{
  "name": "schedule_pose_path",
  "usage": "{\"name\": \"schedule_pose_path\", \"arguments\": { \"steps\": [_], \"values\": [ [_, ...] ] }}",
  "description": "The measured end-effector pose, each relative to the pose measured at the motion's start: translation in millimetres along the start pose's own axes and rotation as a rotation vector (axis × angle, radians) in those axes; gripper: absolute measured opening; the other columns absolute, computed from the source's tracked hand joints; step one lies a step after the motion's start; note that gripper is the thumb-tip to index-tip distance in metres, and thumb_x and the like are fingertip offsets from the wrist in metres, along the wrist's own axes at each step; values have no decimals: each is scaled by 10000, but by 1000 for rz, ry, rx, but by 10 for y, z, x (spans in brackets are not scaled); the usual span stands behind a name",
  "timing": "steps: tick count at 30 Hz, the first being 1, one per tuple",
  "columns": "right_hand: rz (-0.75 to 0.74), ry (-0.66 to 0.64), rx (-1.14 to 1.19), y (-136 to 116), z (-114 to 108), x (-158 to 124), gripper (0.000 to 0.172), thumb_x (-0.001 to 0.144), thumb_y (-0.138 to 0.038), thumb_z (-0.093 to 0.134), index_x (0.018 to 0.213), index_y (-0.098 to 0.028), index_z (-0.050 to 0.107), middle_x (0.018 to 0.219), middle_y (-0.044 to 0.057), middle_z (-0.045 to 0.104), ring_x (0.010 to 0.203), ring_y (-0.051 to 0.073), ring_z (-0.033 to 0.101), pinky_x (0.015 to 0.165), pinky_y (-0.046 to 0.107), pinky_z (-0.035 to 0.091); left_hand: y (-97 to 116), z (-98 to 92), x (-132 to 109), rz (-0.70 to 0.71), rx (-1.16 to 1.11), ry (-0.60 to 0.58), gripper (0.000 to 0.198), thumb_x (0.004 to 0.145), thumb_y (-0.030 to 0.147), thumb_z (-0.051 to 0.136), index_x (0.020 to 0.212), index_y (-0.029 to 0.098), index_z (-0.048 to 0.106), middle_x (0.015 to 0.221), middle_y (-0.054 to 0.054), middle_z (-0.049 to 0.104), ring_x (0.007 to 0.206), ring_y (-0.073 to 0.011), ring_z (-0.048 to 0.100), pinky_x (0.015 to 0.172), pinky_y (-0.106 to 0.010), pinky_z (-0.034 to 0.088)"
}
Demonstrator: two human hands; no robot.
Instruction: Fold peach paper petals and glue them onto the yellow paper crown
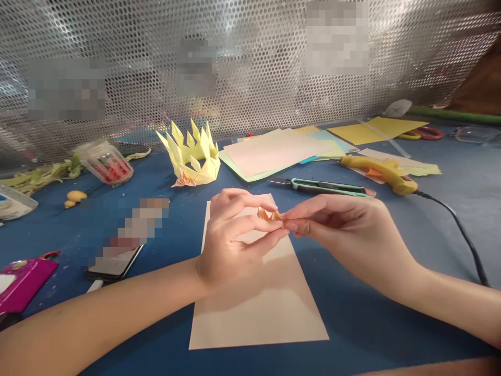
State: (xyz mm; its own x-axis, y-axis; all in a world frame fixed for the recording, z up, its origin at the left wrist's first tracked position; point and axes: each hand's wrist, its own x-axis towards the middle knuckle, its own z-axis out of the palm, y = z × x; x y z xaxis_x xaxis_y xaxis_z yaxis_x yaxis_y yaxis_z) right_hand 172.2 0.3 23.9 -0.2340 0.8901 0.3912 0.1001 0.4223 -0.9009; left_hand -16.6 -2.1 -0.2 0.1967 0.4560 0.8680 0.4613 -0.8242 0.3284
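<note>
My left hand (230, 237) and my right hand (344, 230) meet over a pale sheet of paper (258, 308) lying on the blue table (391, 313). Both pinch a small folded orange paper piece (270, 214) between their fingertips, the left from the left side, the right from the right side. Behind them stands a yellow spiky folded-paper model (193, 154) with an orange base.
A stack of pastel sheets (277, 151), a teal utility knife (321, 186), a yellow glue gun (381, 173) with black cord (465, 240), orange scissors (425, 133), a phone (113, 263), a pink object (21, 282) and a clear jar (105, 163) lie around. Perforated metal mesh (254, 68) backs the table.
</note>
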Motion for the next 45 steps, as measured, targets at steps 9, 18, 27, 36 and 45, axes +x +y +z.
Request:
{"name": "schedule_pose_path", "arguments": {
  "steps": [9,18,27,36,45],
  "values": [
    [-11,-43,-1,67,-12,24,54,789,-253,787,840,-272,785,806,-18,799,740,152,770,675,216,640,-25,36,-19,-132,4,53,127,851,154,752,779,257,731,863,-7,760,866,-212,631,830,-430,490],
    [-10,-56,-13,36,-9,3,110,803,-295,779,800,-242,682,711,-25,737,650,145,734,588,235,608,-35,24,-3,-112,-87,-14,141,848,100,748,797,229,722,876,-7,761,900,-197,646,900,-415,496],
    [-31,-42,48,65,-15,9,275,783,-322,816,727,-249,557,712,-29,711,653,144,695,584,254,582,-26,38,-11,-138,-219,-53,173,810,70,795,880,204,712,980,-50,773,1030,-204,712,938,-370,537],
    [90,-18,77,71,-22,40,229,758,-297,822,721,-239,603,771,1,776,757,188,751,689,299,598,-41,37,-12,-97,-110,10,168,828,47,750,804,212,725,949,-47,773,932,-197,694,881,-379,546],
    [174,-49,174,104,-37,69,312,764,-283,817,708,-258,510,785,-15,792,820,230,778,785,369,620,-48,46,-20,-75,-45,-22,160,842,75,748,787,221,712,932,-33,778,921,-204,683,859,-400,503]
  ]
}}
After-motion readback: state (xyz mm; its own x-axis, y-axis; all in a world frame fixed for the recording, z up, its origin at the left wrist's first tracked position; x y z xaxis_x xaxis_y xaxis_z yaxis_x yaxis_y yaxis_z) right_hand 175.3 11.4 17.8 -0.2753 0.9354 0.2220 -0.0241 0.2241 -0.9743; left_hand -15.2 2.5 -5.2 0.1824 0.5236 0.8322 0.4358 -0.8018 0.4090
